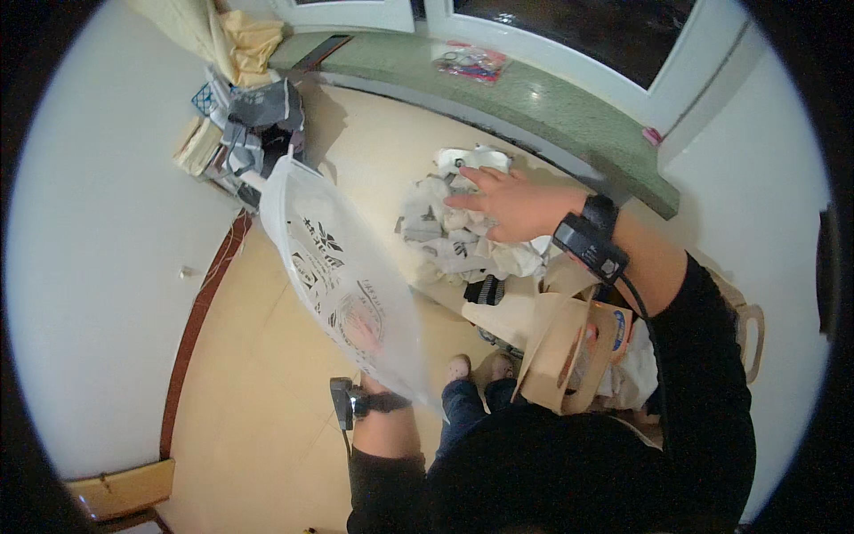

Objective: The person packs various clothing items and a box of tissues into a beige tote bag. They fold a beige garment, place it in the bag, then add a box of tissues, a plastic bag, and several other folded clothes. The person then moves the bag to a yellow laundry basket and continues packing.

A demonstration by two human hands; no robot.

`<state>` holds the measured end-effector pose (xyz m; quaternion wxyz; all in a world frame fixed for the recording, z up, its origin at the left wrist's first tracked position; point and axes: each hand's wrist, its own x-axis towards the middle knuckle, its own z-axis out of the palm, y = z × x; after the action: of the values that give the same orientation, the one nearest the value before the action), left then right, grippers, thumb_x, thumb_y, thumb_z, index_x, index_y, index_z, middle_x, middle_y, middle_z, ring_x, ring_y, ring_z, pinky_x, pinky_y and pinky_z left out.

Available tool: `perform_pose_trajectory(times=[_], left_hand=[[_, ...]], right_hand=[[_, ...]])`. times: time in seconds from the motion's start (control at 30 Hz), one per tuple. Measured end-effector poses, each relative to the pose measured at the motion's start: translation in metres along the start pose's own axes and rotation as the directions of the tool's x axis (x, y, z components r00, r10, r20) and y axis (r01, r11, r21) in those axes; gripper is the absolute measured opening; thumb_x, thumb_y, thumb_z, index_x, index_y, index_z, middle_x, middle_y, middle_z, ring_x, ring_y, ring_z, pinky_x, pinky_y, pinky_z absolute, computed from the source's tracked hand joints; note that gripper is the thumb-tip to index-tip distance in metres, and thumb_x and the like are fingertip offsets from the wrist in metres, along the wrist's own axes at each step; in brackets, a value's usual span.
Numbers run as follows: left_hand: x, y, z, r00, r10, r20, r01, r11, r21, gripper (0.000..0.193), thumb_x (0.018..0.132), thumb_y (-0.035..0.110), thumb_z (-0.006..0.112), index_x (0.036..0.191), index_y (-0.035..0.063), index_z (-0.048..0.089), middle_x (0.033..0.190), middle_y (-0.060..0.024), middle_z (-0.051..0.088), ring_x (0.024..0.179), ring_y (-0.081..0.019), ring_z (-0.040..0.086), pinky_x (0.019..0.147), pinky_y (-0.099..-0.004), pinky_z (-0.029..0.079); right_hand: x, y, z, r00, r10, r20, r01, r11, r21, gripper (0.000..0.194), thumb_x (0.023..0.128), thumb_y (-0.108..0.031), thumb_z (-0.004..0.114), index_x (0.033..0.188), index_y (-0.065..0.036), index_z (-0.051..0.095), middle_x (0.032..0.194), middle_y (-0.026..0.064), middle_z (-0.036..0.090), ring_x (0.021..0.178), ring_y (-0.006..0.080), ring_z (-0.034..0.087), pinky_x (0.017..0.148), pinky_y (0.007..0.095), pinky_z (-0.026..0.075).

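Note:
A heap of white and grey socks [427,200] is spread on a cream tabletop [373,127], with a dark striped sock [486,291] at its near edge. My right hand [517,203] is over the heap, its fingers apart and nothing visibly gripped. Whether its fingertips touch the socks is not certain. To the left, a translucent white plastic bag [333,267] with dark printing hangs spread out. My left hand [363,334] shows only faintly through the plastic, so its finger pose and grip are hidden. Each wrist wears a black strapped device.
A cardboard-coloured box [557,354] with items inside stands by my right side. Grey fabric [263,107] and stacked items fill the far left corner. On the green windowsill [554,100] lies a clear packet [470,61]. A wooden piece [120,490] is at the lower left.

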<state>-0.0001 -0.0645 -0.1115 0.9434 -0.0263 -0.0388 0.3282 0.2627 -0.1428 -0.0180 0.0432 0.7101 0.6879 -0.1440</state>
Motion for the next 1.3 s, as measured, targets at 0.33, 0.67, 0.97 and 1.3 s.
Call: perform_pose_trajectory(times=[0.33, 0.67, 0.97, 1.3], left_hand=[[0.004, -0.056, 0.02, 0.958, -0.122, -0.26, 0.275, 0.655, 0.704, 0.058, 0.098, 0.045, 0.043, 0.138, 0.0031, 0.038, 0.131, -0.0148, 0.051, 0.116, -0.0262, 0.052, 0.095, -0.0396, 0.047], [-0.015, -0.107, 0.147, 0.872, 0.208, 0.442, -0.421, -0.14, 0.896, 0.054, 0.092, 0.046, 0.053, 0.127, 0.0066, 0.04, 0.121, -0.0071, 0.046, 0.114, -0.0202, 0.046, 0.092, -0.0352, 0.037], [-0.018, -0.149, 0.171, 0.895, 0.01, 0.446, -0.437, -0.184, 0.881, 0.043, 0.091, 0.003, 0.055, 0.132, 0.0013, 0.039, 0.128, -0.0127, 0.05, 0.115, -0.0207, 0.05, 0.099, -0.0351, 0.04], [-0.009, -0.087, 0.167, 0.899, 0.182, 0.398, -0.398, -0.036, 0.917, 0.032, 0.099, 0.013, 0.048, 0.127, -0.0029, 0.05, 0.118, -0.0136, 0.061, 0.103, -0.0199, 0.061, 0.089, -0.0316, 0.049]], right_hand=[[-0.117, -0.063, -0.059, 0.946, 0.093, -0.312, 0.213, 0.547, 0.809, 0.046, 0.085, -0.033, 0.066, 0.119, -0.004, 0.056, 0.1, 0.0219, 0.066, 0.091, 0.0354, 0.065, 0.077, 0.0373, 0.052], [-0.209, -0.084, -0.069, 0.609, 0.405, -0.682, 0.105, 0.811, 0.575, 0.023, 0.084, -0.014, 0.057, 0.103, -0.004, 0.051, 0.072, 0.0204, 0.063, 0.067, 0.0421, 0.062, 0.059, 0.0506, 0.049], [-0.269, -0.06, -0.073, 0.609, 0.364, -0.705, 0.209, 0.784, 0.585, 0.024, 0.09, -0.021, 0.061, 0.108, -0.008, 0.056, 0.067, 0.0073, 0.056, 0.057, 0.0136, 0.055, 0.053, 0.0292, 0.045], [-0.31, 0.027, 0.083, 0.656, 0.703, -0.274, -0.664, 0.71, 0.233, 0.054, 0.078, -0.036, 0.07, 0.117, -0.001, 0.055, 0.109, 0.0257, 0.06, 0.104, 0.0398, 0.058, 0.089, 0.0449, 0.048]])
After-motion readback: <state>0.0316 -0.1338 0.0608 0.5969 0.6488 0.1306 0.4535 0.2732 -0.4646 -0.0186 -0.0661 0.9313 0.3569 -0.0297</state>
